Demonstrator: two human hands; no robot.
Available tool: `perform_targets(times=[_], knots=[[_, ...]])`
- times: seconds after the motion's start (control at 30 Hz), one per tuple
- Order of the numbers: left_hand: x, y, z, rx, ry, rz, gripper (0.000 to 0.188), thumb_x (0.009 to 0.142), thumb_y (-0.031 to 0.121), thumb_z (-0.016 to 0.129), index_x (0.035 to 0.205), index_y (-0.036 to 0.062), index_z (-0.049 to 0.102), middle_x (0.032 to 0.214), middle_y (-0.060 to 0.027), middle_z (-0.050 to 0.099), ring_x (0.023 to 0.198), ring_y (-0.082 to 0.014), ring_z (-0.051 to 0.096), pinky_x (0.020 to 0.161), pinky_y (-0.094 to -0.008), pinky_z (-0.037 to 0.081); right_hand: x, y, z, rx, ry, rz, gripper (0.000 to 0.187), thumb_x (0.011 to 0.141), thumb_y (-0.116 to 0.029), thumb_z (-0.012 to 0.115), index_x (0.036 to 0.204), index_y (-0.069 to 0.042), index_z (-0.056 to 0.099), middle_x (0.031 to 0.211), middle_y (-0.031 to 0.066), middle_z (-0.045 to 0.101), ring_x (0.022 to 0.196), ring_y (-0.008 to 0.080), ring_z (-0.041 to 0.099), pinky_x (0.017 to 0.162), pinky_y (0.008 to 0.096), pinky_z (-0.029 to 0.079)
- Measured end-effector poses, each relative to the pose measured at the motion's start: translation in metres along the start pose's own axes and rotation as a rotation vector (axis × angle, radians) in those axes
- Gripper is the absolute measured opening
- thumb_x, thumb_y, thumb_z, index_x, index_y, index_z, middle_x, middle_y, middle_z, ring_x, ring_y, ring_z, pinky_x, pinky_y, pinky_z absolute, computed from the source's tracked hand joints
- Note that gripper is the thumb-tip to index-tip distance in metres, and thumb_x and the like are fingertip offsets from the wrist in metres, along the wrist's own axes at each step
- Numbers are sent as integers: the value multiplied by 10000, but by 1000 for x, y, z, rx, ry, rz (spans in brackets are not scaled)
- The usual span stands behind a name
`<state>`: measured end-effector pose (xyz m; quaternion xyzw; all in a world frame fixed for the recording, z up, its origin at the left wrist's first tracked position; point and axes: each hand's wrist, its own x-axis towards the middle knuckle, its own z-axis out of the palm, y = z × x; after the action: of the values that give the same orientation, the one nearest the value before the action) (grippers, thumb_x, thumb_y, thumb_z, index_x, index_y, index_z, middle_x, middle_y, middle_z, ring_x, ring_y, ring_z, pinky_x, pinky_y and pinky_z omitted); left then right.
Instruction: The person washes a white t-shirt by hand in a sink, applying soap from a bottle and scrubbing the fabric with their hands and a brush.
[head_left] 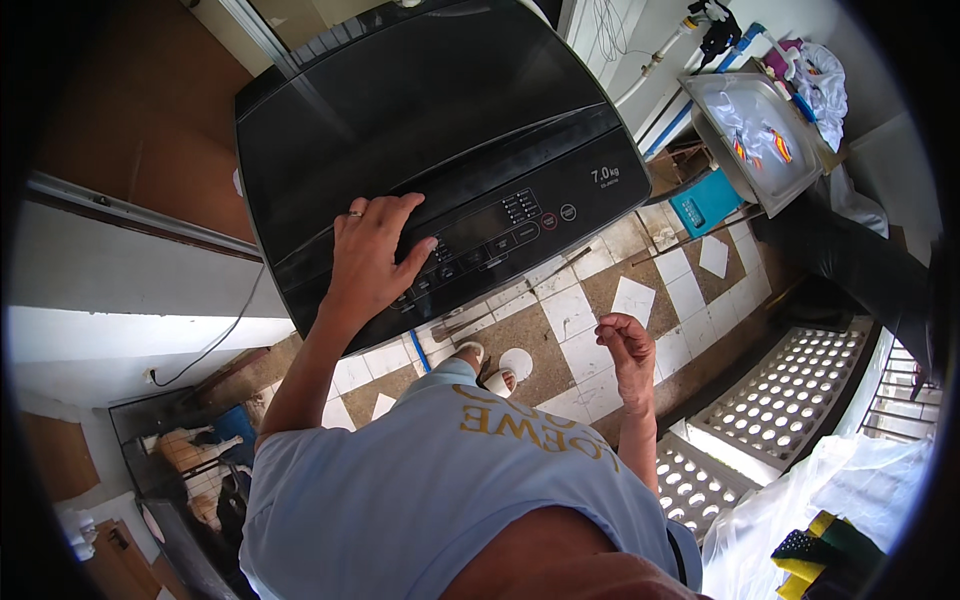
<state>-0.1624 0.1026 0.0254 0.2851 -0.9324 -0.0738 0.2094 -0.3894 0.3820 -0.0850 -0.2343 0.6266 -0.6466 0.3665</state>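
A black top-loading washing machine (430, 110) stands before me with its lid down. My left hand (375, 250) rests on its front part, at the edge between the lid and the control panel (490, 230). The fingers are spread, the thumb lies by the panel's buttons, and the hand holds nothing; a ring is on one finger. My right hand (630, 355) is raised in the air over the floor, apart from the machine. Its fingers are curled in toward the thumb, and I see nothing between them.
At the right, a metal sink (765, 145) holds white cloth and a colourful packet, with a teal plastic container (706, 203) below. Perforated blocks (785, 390) and a translucent plastic sheet (820, 490) lie lower right. White tiles (570, 310) pattern the floor. A cable (225, 335) hangs at the left.
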Motion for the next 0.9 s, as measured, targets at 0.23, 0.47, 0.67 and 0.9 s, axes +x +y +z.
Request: perform_targets(times=[0.23, 0.47, 0.67, 0.9], knots=[[7, 15, 20, -40, 111, -93, 428, 736, 246, 752, 1114, 119, 597, 1014, -43, 596, 944, -236, 508, 828, -407, 328, 69, -47, 1, -59, -164, -176, 120, 916, -15, 571, 1019, -13, 634, 892, 29, 634, 808, 97, 589, 744, 243, 480], [22, 33, 0, -17, 250, -146, 580, 541, 261, 881, 1030, 132, 597, 953, -35, 607, 917, -237, 539, 808, -393, 367, 113, -101, -13, -45, -230, -270, 141, 896, 20, 582, 1025, -9, 632, 905, 25, 612, 825, 91, 582, 743, 229, 472], [98, 31, -90, 208, 423, -101, 584, 513, 343, 899, 945, 93, 597, 845, -79, 629, 731, -249, 610, 656, -365, 495, 146, -140, -23, -22, -210, -423, 124, 900, -2, 592, 1017, 2, 633, 879, 26, 617, 805, 85, 570, 740, 229, 462], [209, -65, -195, 417, 447, -128, 553, 761, 484, 742, 980, -7, 616, 929, -151, 645, 862, -260, 610, 791, -351, 464, 195, -141, -47, 22, -205, -447, 127, 906, -21, 588, 1027, -4, 623, 870, 47, 628, 780, 103, 565, 729, 233, 456]])
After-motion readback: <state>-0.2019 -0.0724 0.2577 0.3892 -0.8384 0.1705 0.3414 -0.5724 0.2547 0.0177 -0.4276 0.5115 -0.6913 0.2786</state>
